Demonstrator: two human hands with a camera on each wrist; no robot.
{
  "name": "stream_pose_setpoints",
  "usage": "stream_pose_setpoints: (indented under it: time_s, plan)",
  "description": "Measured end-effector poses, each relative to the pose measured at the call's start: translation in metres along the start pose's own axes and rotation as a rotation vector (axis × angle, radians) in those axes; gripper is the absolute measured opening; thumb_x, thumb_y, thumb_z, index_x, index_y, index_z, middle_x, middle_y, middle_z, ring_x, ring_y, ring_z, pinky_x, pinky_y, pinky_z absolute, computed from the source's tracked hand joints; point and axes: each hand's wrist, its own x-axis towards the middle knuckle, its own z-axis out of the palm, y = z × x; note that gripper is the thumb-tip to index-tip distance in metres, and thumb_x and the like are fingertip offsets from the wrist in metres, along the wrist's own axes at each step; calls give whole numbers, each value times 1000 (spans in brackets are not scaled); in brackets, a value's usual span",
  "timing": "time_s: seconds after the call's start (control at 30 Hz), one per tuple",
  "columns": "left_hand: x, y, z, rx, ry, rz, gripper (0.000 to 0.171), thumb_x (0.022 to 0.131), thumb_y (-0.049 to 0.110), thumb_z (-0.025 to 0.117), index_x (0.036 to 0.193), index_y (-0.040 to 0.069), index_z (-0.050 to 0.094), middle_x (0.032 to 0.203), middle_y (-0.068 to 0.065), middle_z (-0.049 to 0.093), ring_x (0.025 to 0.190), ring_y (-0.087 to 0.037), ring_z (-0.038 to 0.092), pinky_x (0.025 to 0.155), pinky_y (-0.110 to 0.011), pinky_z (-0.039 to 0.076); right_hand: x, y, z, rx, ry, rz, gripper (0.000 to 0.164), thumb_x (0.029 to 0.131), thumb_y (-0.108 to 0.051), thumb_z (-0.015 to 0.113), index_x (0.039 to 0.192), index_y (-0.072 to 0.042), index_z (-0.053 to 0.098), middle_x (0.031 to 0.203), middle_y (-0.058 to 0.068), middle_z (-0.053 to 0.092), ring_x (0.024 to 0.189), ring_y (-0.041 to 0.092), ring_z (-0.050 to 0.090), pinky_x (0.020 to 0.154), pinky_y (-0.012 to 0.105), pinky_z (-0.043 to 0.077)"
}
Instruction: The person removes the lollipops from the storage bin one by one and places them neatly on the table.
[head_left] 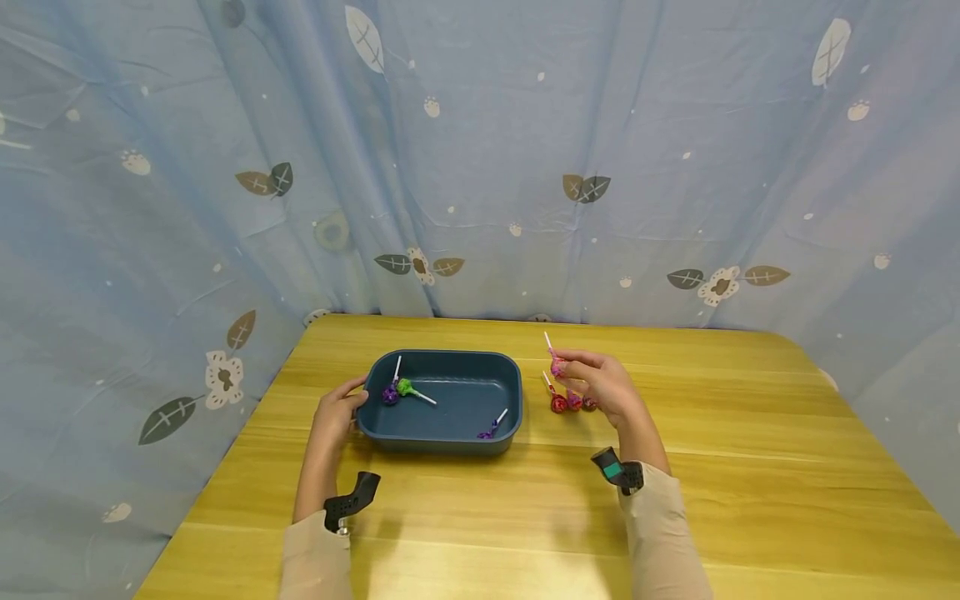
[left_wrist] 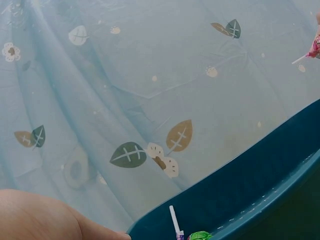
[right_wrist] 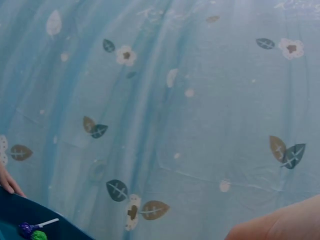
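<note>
My left hand (head_left: 335,412) holds the left end of a dark blue plastic box (head_left: 442,444), the thumb at its rim in the left wrist view. Inside lie a purple lollipop (head_left: 391,395) and a green lollipop (head_left: 405,387) on the left, and another purple lollipop (head_left: 486,434) near the front right corner. To the right of the box, my right hand (head_left: 611,390) pinches a pink lollipop (head_left: 557,367) by its wrapped head, its white stick pointing up. Just below it on the table are a red lollipop (head_left: 558,404), a pink one (head_left: 574,401) and a dark red one (head_left: 589,403), partly hidden by the hand.
The yellow wood-grain table (head_left: 750,467) extends around the box and lollipops. A light blue curtain (head_left: 495,167) with leaf and flower prints hangs behind the table and along its sides. Both forearms carry black wrist mounts.
</note>
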Motion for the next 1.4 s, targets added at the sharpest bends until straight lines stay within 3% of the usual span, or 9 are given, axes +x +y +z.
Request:
stream_pose_setpoints:
  time_s: [0.47,0.73,0.97,1.2,1.4]
  plan:
    - [-3,2,-2,10,-37,6,42,103,12,44,144,4,45,134,-28,49,108,-37,55,72,-29,48,-5,3,-34,44,62,18,43,100,-9,50,140,8,44,141,24,41,104,11,60,98,36,41]
    - [-3,2,-2,2,-34,7,42,103,12,44,143,4,46,135,-27,49,109,-37,55,73,-30,48,-7,9,-54,107,130,28,45,99,-6,51,140,11,41,119,10,55,95,9,62,94,32,44]
    - [-3,2,-2,8,-31,8,42,103,11,43,144,4,45,134,-28,50,107,-37,56,74,-31,48,-11,10,-66,139,152,38,48,99,-6,51,142,10,38,123,8,53,98,8,59,94,30,44]
    - [-4,2,-2,13,-38,11,42,103,11,43,144,4,45,135,-28,49,108,-38,55,74,-31,47,-14,13,-75,202,200,51,49,99,-4,51,142,11,36,104,-2,62,93,10,62,95,32,43]
    - [-4,2,-2,8,-39,16,42,102,11,44,144,3,45,134,-28,49,106,-37,56,71,-30,47,-17,17,-83,232,216,62,50,99,-6,52,143,11,35,109,-3,60,95,13,62,95,33,43]
